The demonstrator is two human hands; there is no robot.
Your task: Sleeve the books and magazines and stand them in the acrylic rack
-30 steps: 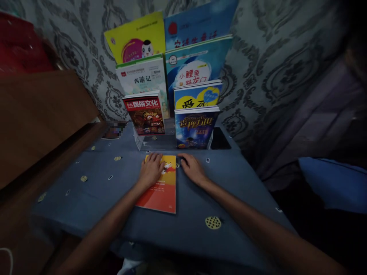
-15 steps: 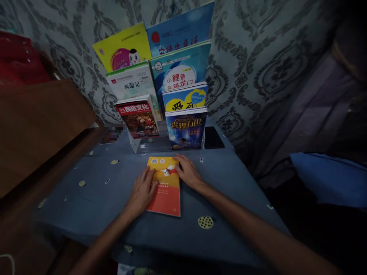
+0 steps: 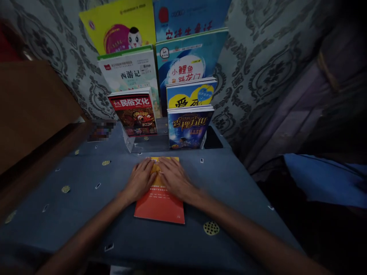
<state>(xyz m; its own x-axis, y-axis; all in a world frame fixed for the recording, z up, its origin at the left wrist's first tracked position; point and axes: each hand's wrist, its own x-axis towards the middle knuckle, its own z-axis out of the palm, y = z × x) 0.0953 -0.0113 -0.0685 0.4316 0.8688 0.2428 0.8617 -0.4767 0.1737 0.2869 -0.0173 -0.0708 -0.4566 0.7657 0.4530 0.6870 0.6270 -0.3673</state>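
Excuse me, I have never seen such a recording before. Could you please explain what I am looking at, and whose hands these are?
There is no machine here. A camera worn on a person's head looks forward and down, so the bare left hand and right hand are that person's own. Both rest, fingers extended, on the upper part of a yellow and orange book lying on a blue-grey patterned cloth. Neither hand appears to lift it. Behind, a clear stand displays several upright books, and a flat dark object lies at its right; I cannot tell what it is.
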